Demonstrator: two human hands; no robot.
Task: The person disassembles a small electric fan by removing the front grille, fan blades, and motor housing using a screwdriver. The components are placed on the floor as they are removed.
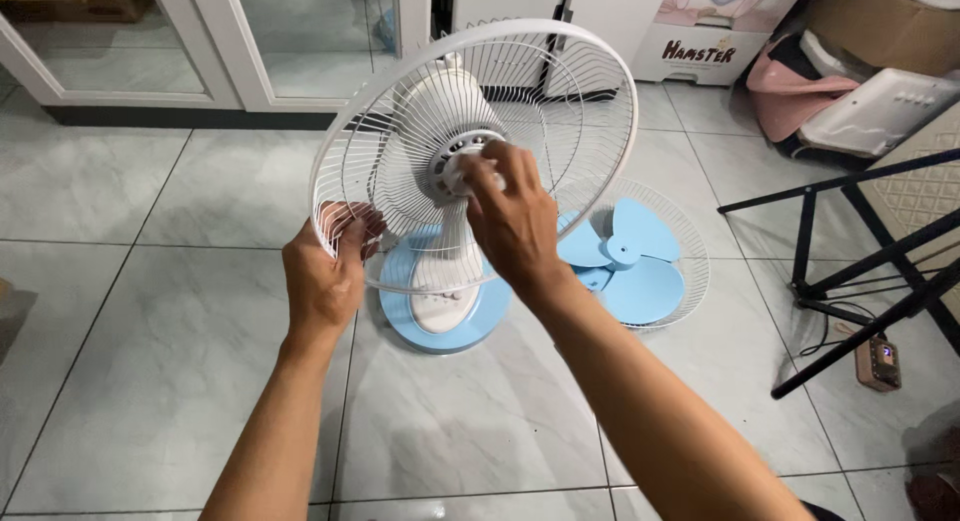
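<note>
Out at three o'clock from the fan, a black metal stand (860,251) spreads its legs over the tiled floor (130,381), with a small brown box (878,362) on a cable beneath it. Just beside the fan at four o'clock lies the other wire grille (690,266), flat on the floor, cradling the pale blue blade (625,261). At one o'clock, against the wall, sit a printed carton (700,36) and a heap of pink and white things (850,101); glass-panelled doors (200,41) run along at eleven.

The fan stands upright in the middle of the floor on a round blue base (440,326), its white rear guard (470,151) a wide ring of thin wires tilted toward the person, the white motor housing (440,101) showing through behind.

The left hand (325,276) is closed around the guard's lower rim at seven o'clock. The right hand (515,216) is curled over the white hub nut (462,166) at the centre, fingertips pinching it.
</note>
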